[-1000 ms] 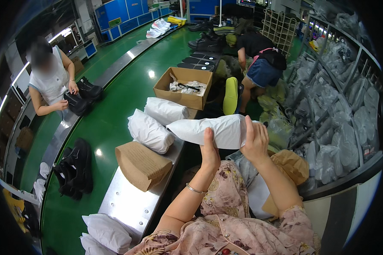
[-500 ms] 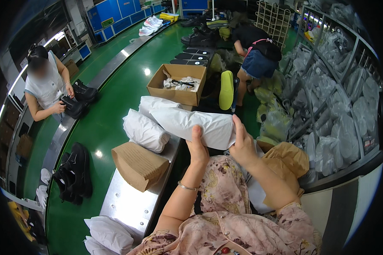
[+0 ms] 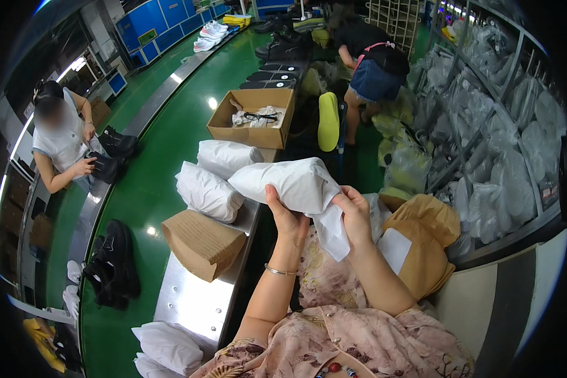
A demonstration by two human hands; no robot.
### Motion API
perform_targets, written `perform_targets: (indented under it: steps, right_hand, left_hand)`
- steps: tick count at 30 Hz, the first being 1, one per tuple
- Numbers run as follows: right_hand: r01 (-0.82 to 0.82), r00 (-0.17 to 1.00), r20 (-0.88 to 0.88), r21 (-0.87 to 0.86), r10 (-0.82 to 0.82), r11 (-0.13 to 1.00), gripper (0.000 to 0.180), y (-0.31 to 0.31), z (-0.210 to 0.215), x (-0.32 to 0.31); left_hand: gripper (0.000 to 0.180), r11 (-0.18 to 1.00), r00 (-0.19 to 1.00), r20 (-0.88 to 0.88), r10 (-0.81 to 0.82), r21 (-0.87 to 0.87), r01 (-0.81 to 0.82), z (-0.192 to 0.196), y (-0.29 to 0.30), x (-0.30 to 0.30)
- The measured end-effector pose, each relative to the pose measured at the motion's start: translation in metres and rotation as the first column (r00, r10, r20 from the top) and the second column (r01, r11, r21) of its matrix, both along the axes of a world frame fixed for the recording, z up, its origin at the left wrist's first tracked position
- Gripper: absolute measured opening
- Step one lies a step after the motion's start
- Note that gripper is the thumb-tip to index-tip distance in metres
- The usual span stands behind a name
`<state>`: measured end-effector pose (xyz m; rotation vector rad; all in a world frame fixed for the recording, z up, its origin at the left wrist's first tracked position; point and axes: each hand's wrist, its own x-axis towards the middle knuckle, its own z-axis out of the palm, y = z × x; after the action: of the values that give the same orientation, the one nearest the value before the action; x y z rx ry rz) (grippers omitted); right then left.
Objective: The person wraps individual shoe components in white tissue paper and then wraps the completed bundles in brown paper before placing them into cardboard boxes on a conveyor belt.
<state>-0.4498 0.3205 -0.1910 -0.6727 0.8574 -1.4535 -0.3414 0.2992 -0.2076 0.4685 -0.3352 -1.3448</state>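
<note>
A long bundle wrapped in white paper is held in front of me; what is inside does not show. My left hand supports it from below, thumb pressed against its near side. With its fingers closed, my right hand pinches the loose paper at the bundle's right end, where a flap hangs down. Just left of the bundle, two similar white paper-wrapped bundles lie on the metal ledge. A stack of brown corrugated paper rests nearer to me on that ledge.
Beyond the bundles stands an open cardboard box with paper and glasses in it. Black shoes sit on the green conveyor belt. One co-worker handles black boots at left; another bends down ahead. A rack of bagged items fills the right.
My right hand has pulled the paper at the bundle's right end downward, so a flap now hangs there. The view has shifted slightly.
</note>
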Motion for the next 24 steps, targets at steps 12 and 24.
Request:
perform_targets:
  steps: [12,24]
  right_hand:
    - [-0.229,0.973,-0.012,0.102,0.232,0.968,0.021,-0.012,-0.008,-0.01]
    - [-0.411,0.527,0.704,-0.28,0.476,0.868,0.062,0.012,-0.006,0.006]
  left_hand:
    - [0.068,0.993,0.993,-0.046,-0.105,0.046,0.107,-0.008,0.003,0.008]
    - [0.095,0.925,0.94,-0.085,-0.331,-0.229,0.305,-0.003,0.0,0.008]
